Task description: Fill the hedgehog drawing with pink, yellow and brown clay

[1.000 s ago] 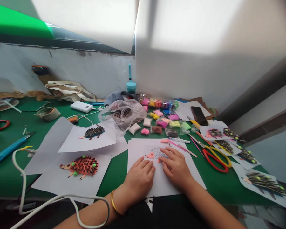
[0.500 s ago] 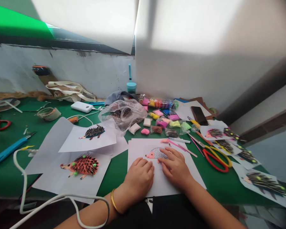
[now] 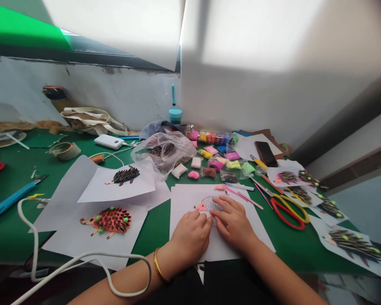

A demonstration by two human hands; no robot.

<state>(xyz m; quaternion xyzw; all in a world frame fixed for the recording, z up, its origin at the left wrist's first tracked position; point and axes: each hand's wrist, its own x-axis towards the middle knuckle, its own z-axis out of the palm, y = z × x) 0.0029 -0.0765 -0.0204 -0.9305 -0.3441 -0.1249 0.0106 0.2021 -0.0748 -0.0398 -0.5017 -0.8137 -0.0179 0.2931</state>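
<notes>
On the green table point(image 3: 155, 231), a white sheet point(image 3: 181, 198) lay under both hands. The left hand point(image 3: 192, 235), loosely curled, had just moved in beside the half-spread right hand point(image 3: 234, 217), bringing both to the hedgehog's underside; whether either gripped anything could not be told. Scissors point(image 3: 274, 195) lay to the right, out of the way. The dotted hedgehog point(image 3: 206, 202) sat on the sheet, partly hidden by the right hand, a pink piece point(image 3: 220, 187) above it.

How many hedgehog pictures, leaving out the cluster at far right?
3: the dotted hedgehog, partly covered by the right hand; the orange hedgehog at left, near side; the dark-spined hedgehog behind it. Others may hide under the overlapping sheets.
</notes>
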